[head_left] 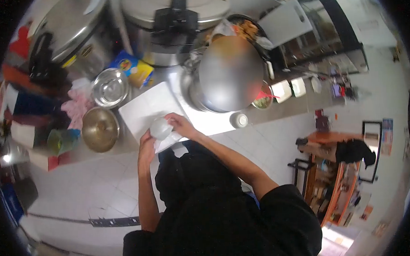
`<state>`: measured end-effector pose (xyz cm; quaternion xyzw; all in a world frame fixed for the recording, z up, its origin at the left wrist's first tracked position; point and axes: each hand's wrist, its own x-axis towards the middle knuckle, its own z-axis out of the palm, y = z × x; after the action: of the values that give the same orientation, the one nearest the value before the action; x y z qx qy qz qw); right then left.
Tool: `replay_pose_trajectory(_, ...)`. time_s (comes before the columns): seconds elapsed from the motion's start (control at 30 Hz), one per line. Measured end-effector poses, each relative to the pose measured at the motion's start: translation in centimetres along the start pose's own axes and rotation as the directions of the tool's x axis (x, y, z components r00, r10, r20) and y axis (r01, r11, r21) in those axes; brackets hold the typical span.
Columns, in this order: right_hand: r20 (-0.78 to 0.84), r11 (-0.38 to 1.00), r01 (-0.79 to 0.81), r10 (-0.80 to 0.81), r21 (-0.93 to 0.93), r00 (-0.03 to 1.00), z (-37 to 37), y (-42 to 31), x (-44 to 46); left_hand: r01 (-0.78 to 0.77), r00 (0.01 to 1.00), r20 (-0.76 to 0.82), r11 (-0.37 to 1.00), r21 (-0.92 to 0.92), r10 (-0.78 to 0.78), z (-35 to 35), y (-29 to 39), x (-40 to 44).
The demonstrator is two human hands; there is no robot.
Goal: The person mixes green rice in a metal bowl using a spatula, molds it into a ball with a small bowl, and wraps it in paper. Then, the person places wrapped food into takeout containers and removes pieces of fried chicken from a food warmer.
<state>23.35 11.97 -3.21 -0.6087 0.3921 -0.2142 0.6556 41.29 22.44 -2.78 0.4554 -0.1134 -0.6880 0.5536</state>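
Near the counter's front edge, my left hand [146,146] and my right hand [181,125] hold a small translucent white cup or bowl [160,128] between them. The left fingers are on its left side, the right fingers on its upper right rim. Beneath it lies a white board or sheet [144,105]. A white piece [168,141], perhaps paper, shows just below the cup. What the cup contains cannot be made out.
Left of the board are a steel bowl [100,129], a clear bowl [111,88] and a pink bag [78,104]. Large pressure cookers [80,55] stand behind. To the right are a big round pot [230,74], a small white container [238,120] and a food bowl [262,101].
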Motion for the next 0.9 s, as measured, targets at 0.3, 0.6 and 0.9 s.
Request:
replay_pose_trajectory(0.3, -0.055, 0.989, -0.15, 0.15, 0.007, 0.987, -3.5, -11.5, -7.7, -0.221, 0.953, 0.015, 0.665, 0.713, 0.301, 9.4, 3.7, -5.9)
replay_pose_trajectory(0.6, 0.028, 0.446, -0.158, 0.284, 0.881, 0.958, -12.4, -15.9, -14.9, -0.255, 0.967, 0.126, 0.821, 0.511, 0.222, 22.8, 1.7, -3.3)
replay_pose_trajectory(0.9, -0.195, 0.91, 0.103, -0.025, 0.402, 0.981, -29.7, -14.9, -22.4, 0.475, 0.858, 0.261, 0.877, -0.074, -0.443, 36.0, -8.9, 3.5)
